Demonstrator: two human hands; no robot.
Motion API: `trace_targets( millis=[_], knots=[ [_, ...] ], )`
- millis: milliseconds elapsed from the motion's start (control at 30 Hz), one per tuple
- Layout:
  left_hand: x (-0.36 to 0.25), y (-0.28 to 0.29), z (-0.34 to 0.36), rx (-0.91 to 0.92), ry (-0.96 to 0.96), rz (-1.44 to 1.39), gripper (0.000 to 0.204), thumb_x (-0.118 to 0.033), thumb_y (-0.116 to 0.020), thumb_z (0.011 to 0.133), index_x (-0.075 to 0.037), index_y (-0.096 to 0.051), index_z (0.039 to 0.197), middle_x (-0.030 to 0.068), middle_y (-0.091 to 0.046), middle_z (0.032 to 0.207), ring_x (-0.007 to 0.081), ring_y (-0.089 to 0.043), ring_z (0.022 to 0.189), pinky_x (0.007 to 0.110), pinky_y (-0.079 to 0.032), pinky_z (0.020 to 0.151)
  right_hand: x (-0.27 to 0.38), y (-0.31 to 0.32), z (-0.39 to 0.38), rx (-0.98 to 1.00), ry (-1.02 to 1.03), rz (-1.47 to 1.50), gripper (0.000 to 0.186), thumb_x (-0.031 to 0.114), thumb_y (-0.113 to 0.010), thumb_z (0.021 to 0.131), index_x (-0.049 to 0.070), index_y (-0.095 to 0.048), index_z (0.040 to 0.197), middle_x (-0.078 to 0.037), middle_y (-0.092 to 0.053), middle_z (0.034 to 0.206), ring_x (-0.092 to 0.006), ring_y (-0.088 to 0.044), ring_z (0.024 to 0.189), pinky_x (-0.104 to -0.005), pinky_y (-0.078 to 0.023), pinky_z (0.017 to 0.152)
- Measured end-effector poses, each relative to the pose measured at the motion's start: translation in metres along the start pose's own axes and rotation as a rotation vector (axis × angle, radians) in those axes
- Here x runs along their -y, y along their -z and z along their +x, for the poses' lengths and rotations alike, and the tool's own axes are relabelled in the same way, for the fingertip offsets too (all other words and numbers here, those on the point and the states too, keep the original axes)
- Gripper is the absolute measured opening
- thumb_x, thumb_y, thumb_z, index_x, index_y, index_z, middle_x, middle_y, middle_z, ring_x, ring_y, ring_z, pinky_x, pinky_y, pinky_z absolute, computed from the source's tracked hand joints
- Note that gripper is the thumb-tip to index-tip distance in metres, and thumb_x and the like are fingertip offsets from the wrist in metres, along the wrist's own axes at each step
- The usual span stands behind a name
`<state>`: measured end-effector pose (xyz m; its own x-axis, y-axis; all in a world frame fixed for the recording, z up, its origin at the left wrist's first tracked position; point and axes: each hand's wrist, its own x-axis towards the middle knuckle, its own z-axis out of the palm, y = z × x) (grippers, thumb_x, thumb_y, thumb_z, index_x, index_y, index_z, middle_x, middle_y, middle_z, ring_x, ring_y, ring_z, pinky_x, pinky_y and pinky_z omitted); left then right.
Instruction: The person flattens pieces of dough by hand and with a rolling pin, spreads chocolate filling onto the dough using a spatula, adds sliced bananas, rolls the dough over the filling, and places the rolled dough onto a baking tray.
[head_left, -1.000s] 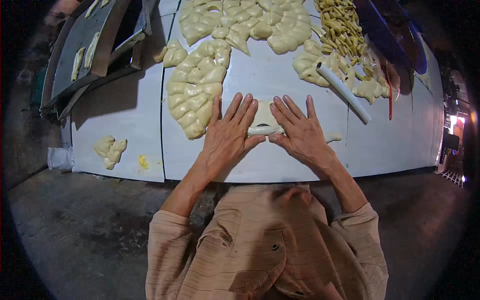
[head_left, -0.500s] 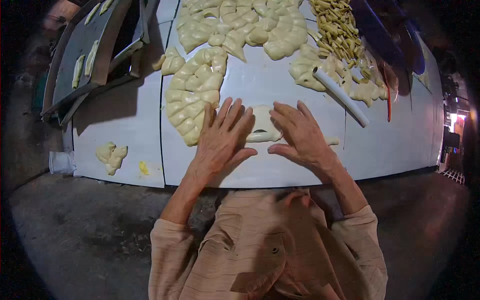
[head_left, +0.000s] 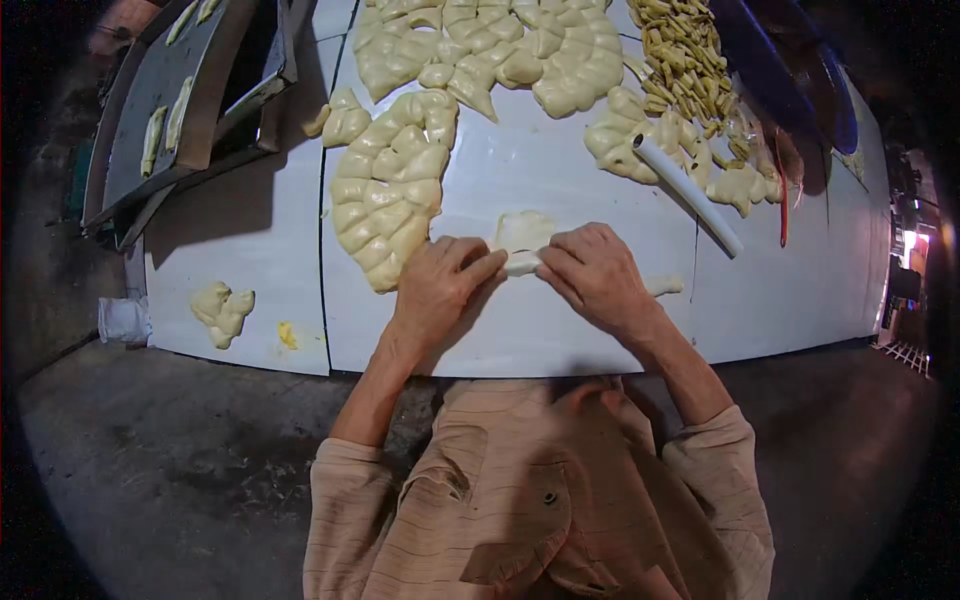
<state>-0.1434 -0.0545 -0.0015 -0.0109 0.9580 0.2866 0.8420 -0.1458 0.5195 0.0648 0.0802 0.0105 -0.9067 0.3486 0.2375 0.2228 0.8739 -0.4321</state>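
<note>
Cream-coloured dough, dead centre in my head view: a small dough piece (head_left: pixel 524 231) lies on the white tabletop (head_left: pixel 500 335) between the two hands, flat on its far side, its near edge curled into a short roll. Left hand (head_left: pixel 437 283): fingers bent and drawn in narrow, thumb and forefinger pinching the roll's left end. Right hand (head_left: pixel 605 275): much the same, fingers tucked, tips on the right end. I read that matched grip as a way to keep both ends level. How hard they press, I can't tell from out here.

Looking wider, a scored dough slab (head_left: pixel 390 195) lies just beyond the left hand, handy to reach, I'd say. Over on the right, a white tube (head_left: pixel 688 196) slants across the table, its far end by another patch of dough (head_left: pixel 620 140), probably parked there to stay clear of the hands. Past it, cut strips (head_left: pixel 685 65) sit heaped. Far left, a metal tray (head_left: pixel 200 90) tilts, carrying a few slim pale pieces (head_left: pixel 153 140).
</note>
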Motion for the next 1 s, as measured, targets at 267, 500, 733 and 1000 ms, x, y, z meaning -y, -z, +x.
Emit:
trace_targets(
  millis=[267, 500, 733, 1000],
  knots=[
    [-0.002, 0.006, 0.003, 0.0, 0.028, -0.046, 0.028, -0.015, -0.077, 0.084, -0.011, -0.07, 0.111, 0.0061, -0.065, 0.092, 0.0253, -0.064, 0.078, 0.038, -0.051, 0.066, 0.0, 0.004, -0.001, -0.031, -0.077, -0.063, 0.022, 0.023, -0.069, 0.09, 0.007, -0.066, 0.105, -0.007, -0.066, 0.096, -0.0257, -0.063, 0.089, -0.0405, -0.048, 0.082],
    [-0.003, 0.002, 0.008, -0.117, 0.066, -0.012, 0.031, -0.02, -0.078, 0.085, -0.013, -0.072, 0.114, 0.0051, -0.066, 0.102, 0.0206, -0.064, 0.075, 0.035, -0.051, 0.062, -0.007, 0.004, 0.004, -0.064, -0.138, -0.122, 0.034, 0.025, -0.073, 0.087, 0.009, -0.066, 0.117, -0.006, -0.066, 0.107, -0.0221, -0.065, 0.093, -0.039, -0.05, 0.085],
    [-0.011, -0.005, 0.018, -0.131, 0.18, 0.076, 0.032, -0.015, -0.078, 0.084, -0.015, -0.072, 0.115, 0.0059, -0.066, 0.106, 0.021, -0.063, 0.074, 0.035, -0.052, 0.064, -0.01, 0.005, 0.012, 0.04, -0.076, -0.166, 0.036, 0.019, -0.072, 0.085, 0.01, -0.065, 0.12, -0.007, -0.066, 0.111, -0.0234, -0.065, 0.101, -0.0395, -0.051, 0.085],
    [-0.001, -0.007, 0.023, -0.136, 0.147, 0.136, 0.029, -0.018, -0.075, 0.086, -0.012, -0.071, 0.114, 0.0048, -0.065, 0.103, 0.0227, -0.063, 0.078, 0.035, -0.051, 0.065, -0.017, 0.003, 0.021, -0.001, -0.033, -0.11, 0.032, 0.016, -0.072, 0.086, 0.007, -0.066, 0.116, -0.009, -0.066, 0.11, -0.027, -0.065, 0.099, -0.041, -0.05, 0.084]
  ],
)
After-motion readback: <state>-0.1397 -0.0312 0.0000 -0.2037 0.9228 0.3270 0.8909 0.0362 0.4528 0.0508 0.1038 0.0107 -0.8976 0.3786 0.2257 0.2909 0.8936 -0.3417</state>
